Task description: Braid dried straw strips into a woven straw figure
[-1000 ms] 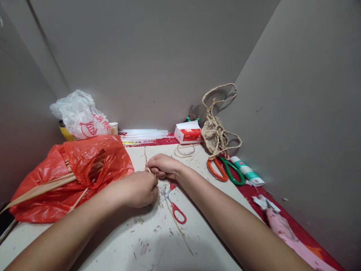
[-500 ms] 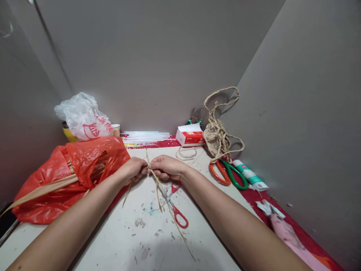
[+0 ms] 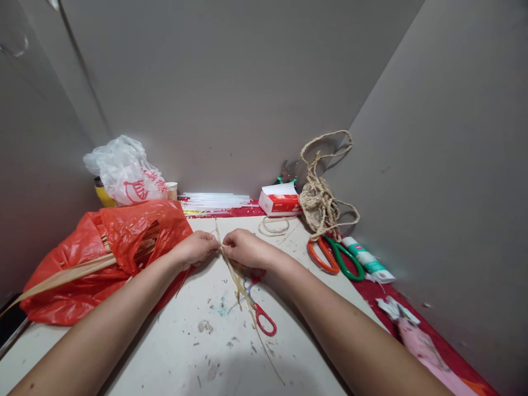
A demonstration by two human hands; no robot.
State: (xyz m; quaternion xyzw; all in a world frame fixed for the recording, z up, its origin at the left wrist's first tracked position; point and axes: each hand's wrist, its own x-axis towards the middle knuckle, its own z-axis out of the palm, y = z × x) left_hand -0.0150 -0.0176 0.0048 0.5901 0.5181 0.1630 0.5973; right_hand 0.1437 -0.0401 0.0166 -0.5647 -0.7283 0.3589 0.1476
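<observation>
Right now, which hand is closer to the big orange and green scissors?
Right. The right hand sits just left of the orange and green scissors; the left hand is farther left, beyond it.

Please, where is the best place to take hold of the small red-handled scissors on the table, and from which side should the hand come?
Probably grip the red loop handle, coming from the near side. It lies flat and bare on the table, pointing toward the person; the blade end is tucked under the straw strips and the right hand.

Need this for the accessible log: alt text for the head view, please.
Left hand and right hand pinch thin straw strips between them over a white table, above small red scissors. A red bag of strips lies left; twine and larger scissors right.
</observation>
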